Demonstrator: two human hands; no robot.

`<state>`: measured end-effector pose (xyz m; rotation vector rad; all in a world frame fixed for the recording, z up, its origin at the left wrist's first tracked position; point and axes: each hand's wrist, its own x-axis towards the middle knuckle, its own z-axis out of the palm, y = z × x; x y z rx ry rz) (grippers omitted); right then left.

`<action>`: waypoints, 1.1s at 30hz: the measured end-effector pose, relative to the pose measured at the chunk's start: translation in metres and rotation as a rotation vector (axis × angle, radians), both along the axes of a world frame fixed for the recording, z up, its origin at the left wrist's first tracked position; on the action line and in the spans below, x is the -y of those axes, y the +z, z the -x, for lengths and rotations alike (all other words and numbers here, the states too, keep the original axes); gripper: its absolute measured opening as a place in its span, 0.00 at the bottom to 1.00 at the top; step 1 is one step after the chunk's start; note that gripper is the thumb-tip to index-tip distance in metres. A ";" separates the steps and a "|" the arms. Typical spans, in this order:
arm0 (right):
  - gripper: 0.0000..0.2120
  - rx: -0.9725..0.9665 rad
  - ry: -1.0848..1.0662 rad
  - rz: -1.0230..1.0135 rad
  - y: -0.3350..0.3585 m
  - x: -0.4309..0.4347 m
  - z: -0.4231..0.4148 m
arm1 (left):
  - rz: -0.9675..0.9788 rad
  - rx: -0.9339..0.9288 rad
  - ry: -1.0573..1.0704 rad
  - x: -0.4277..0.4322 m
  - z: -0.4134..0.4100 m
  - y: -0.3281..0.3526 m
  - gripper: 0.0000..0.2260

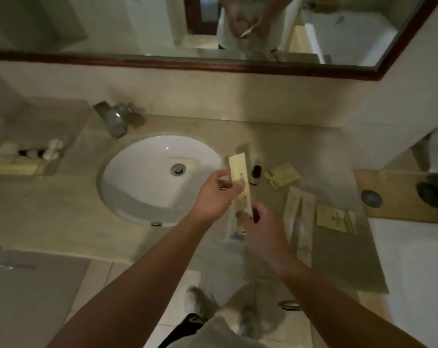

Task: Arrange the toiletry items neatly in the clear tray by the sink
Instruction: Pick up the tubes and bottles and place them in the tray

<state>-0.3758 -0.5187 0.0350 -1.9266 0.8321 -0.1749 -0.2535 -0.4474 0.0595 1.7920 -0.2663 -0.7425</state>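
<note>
The clear tray (53,164) stands at the left end of the counter and holds cream packets, white round items and dark-capped bottles. Over the sink's right rim, my left hand (213,197) pinches a long cream packet (238,167) near its middle. My right hand (263,232) grips the packet's lower end, and something small and dark shows between its thumb and finger. On the counter to the right lie a small dark-capped bottle (255,175), a small cream box (283,175), two long cream packets (298,222) and a flat cream sachet (336,219).
The white round sink (142,187) sits in the middle of the counter with the chrome tap (115,119) behind it. A mirror (112,26) hangs above. A clear wrapper with a blue part (234,234) lies under my hands. A wooden ledge (401,197) lies at the far right.
</note>
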 end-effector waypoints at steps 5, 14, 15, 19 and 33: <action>0.08 0.063 0.170 -0.004 0.004 -0.054 -0.039 | -0.020 0.002 0.193 -0.073 -0.034 0.010 0.11; 0.13 -0.295 -0.290 0.249 -0.029 0.007 0.006 | -0.075 -0.084 0.031 -0.048 -0.021 -0.018 0.01; 0.16 -0.375 -0.322 0.268 -0.037 0.021 0.017 | -0.089 -0.096 0.009 -0.039 -0.016 -0.022 0.01; 0.23 -0.540 -0.274 0.238 -0.057 0.041 0.037 | -0.134 -0.126 -0.067 -0.011 0.002 -0.035 0.03; 0.05 -0.049 -0.350 0.059 -0.031 0.016 0.017 | -0.116 -0.140 0.143 -0.025 -0.003 -0.022 0.03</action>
